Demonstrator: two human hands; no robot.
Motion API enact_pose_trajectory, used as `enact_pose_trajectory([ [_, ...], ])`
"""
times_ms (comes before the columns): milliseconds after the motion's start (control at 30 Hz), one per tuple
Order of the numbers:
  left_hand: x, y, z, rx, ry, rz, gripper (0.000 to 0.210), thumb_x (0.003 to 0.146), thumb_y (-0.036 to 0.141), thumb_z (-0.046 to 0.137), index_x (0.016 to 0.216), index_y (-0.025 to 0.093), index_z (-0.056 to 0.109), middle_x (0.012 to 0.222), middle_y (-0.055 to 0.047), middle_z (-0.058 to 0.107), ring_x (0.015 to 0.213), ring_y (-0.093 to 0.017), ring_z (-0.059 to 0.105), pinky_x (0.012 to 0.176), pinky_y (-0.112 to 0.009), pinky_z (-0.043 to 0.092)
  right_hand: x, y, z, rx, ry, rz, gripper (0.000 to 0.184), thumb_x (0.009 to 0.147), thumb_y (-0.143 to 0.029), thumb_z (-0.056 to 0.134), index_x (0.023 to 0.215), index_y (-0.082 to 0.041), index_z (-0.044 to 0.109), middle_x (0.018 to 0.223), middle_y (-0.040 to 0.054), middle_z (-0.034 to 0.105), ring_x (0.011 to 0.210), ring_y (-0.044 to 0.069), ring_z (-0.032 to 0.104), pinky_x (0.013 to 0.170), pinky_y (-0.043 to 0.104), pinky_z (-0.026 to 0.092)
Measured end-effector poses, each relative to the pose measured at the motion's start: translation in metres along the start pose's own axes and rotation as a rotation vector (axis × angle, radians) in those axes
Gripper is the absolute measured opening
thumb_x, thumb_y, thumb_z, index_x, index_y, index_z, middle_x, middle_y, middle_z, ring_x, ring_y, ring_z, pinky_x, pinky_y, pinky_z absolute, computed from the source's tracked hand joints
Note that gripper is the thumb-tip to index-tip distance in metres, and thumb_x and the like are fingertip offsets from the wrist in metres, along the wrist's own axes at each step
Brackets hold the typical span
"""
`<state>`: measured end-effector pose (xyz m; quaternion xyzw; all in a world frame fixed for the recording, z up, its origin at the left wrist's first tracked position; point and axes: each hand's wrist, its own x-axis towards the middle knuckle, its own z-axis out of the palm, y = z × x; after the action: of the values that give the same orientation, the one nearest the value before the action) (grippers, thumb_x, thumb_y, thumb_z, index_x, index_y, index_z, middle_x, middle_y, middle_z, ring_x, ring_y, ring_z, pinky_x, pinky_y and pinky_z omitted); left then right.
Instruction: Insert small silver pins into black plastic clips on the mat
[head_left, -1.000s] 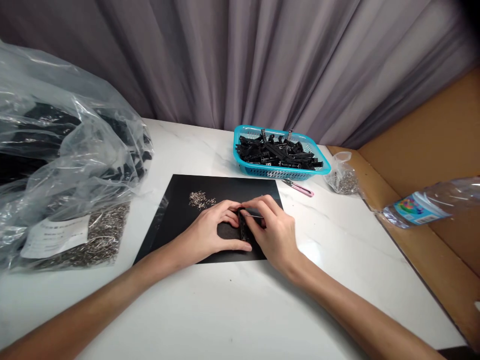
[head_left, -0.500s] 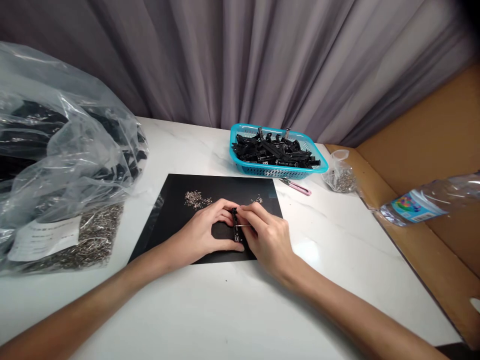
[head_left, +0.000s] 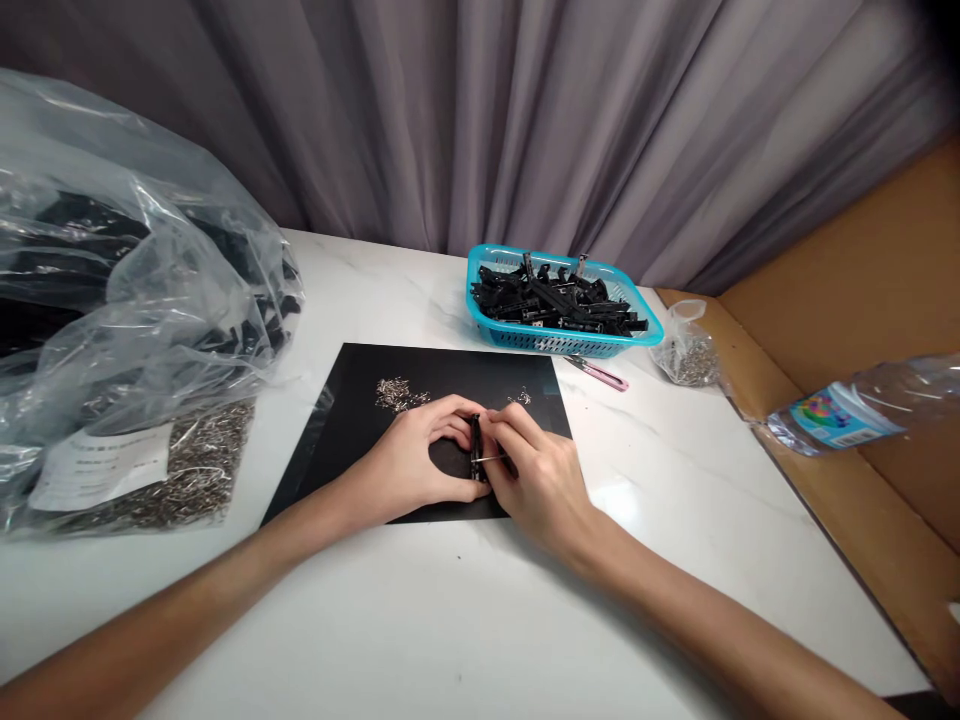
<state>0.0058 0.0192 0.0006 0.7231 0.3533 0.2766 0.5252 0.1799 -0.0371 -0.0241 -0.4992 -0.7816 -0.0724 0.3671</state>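
From where I stand, the thing that matters is the slim black part (head_left: 475, 448), just below the middle of the frame, over the dark mat (head_left: 300, 480). Its long axis runs nearly straight up and down the frame. The left hand (head_left: 405, 455) grasps it from the left by its two ends, fingers curled at the top end, thumb at the bottom, so a gap shows between palm and part.

The right hand (head_left: 544, 470) is on the other side, fingers bunched around a thin metal rod (head_left: 489, 459). The part lies just left of those fingertips, and the rod points left across it, close to a right angle with its long axis. The rod's tip meets the part below its middle; whether it goes into it, I cannot tell. Both hands are close, but the left has the fuller hold. The right index fingertip sits beside the part's top end, perhaps touching.

Above the left hand on the mat is a pile of small metal pins (head_left: 397, 393); a smaller scatter (head_left: 521, 397) lies above the right. A blue basket (head_left: 562, 342) of black parts stands at upper right of centre.
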Motion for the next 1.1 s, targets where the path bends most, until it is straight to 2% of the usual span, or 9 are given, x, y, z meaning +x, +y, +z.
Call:
enact_pose_trajectory([
  [233, 0.000, 0.004, 0.002, -0.006, -0.006, -0.016, 0.056, 0.056, 0.009, 0.080, 0.109, 0.018, 0.064, 0.103, -0.002, 0.069, 0.096, -0.019, 0.065, 0.095, -0.036, 0.056, 0.001, 0.000, -0.002, 0.173, -0.034, 0.066, 0.020, 0.100, -0.010, 0.048, 0.097, -0.016, 0.067, 0.095, 0.0073, 0.069, 0.068, 0.014, 0.064, 0.056, 0.025, 0.049],
  [467, 0.000, 0.001, 0.000, -0.024, -0.026, 0.017, 0.054, 0.059, 0.009, 0.080, 0.110, 0.019, 0.064, 0.104, -0.001, 0.068, 0.095, -0.018, 0.065, 0.094, -0.035, 0.056, -0.001, 0.002, -0.001, 0.204, -0.073, 0.077, 0.021, 0.101, -0.013, 0.047, 0.099, -0.019, 0.067, 0.098, 0.0075, 0.068, 0.071, 0.015, 0.065, 0.058, 0.026, 0.051],
  [533, 0.000, 0.001, 0.000, -0.032, -0.030, 0.003, 0.055, 0.059, 0.011, 0.083, 0.110, 0.019, 0.063, 0.103, -0.001, 0.068, 0.095, -0.018, 0.065, 0.095, -0.036, 0.056, 0.000, 0.003, -0.004, 0.249, -0.089, 0.082, 0.021, 0.103, -0.016, 0.047, 0.103, -0.019, 0.068, 0.103, 0.0079, 0.069, 0.079, 0.016, 0.067, 0.064, 0.027, 0.053],
  [633, 0.000, 0.001, -0.001, -0.040, -0.033, -0.036, 0.061, 0.058, 0.019, 0.089, 0.113, 0.018, 0.062, 0.100, -0.002, 0.068, 0.096, -0.020, 0.067, 0.098, -0.040, 0.056, 0.004, 0.009, -0.013, 0.333, -0.088, 0.119, 0.026, 0.108, -0.023, 0.042, 0.116, -0.021, 0.066, 0.112, 0.0086, 0.066, 0.097, 0.018, 0.067, 0.082, 0.030, 0.056],
  [767, -0.001, 0.001, -0.003, -0.027, -0.057, -0.054, 0.067, 0.057, 0.020, 0.091, 0.118, 0.017, 0.061, 0.099, -0.004, 0.070, 0.096, -0.022, 0.068, 0.101, -0.045, 0.055, 0.009, 0.021, -0.023, 0.294, 0.051, 0.197, 0.044, 0.111, -0.039, 0.028, 0.119, -0.020, 0.067, 0.120, 0.0117, 0.061, 0.115, 0.023, 0.059, 0.098, 0.041, 0.051],
  [867, -0.001, -0.001, -0.004, -0.030, -0.065, -0.056, 0.069, 0.057, 0.021, 0.091, 0.120, 0.017, 0.061, 0.099, -0.004, 0.071, 0.098, -0.022, 0.069, 0.104, -0.047, 0.054, 0.012, 0.031, -0.027, 0.309, 0.043, 0.309, 0.064, 0.110, -0.053, 0.020, 0.094, -0.021, 0.074, 0.097, 0.0091, 0.066, 0.095, 0.023, 0.060, 0.090, 0.043, 0.051],
  [967, -0.001, -0.001, -0.004, -0.046, -0.069, -0.052, 0.070, 0.057, 0.022, 0.092, 0.120, 0.017, 0.061, 0.098, -0.004, 0.071, 0.099, -0.023, 0.069, 0.105, -0.047, 0.054, 0.013, 0.036, -0.027, 0.555, -0.065, 0.504, 0.068, 0.108, -0.058, 0.026, 0.073, -0.020, 0.069, 0.070, 0.0039, 0.061, 0.067, 0.017, 0.057, 0.071, 0.033, 0.050],
  [1033, 0.000, -0.001, -0.003, -0.054, -0.071, -0.051, 0.071, 0.057, 0.022, 0.092, 0.120, 0.016, 0.060, 0.098, -0.005, 0.071, 0.098, -0.023, 0.069, 0.104, -0.047, 0.054, 0.014, 0.037, -0.026, 0.744, -0.115, 0.579, 0.062, 0.106, -0.060, 0.036, 0.075, -0.018, 0.070, 0.064, 0.0014, 0.058, 0.058, 0.014, 0.053, 0.058, 0.028, 0.045],
  [1100, 0.000, 0.000, -0.003, -0.062, -0.079, -0.050, 0.071, 0.058, 0.022, 0.093, 0.120, 0.016, 0.060, 0.100, -0.005, 0.071, 0.099, -0.023, 0.069, 0.104, -0.048, 0.054, 0.016, 0.037, -0.025, 0.869, -0.162, 0.580, 0.049, 0.101, -0.059, 0.052, 0.085, -0.018, 0.073, 0.066, -0.0002, 0.060, 0.053, 0.011, 0.051, 0.051, 0.026, 0.042],
])
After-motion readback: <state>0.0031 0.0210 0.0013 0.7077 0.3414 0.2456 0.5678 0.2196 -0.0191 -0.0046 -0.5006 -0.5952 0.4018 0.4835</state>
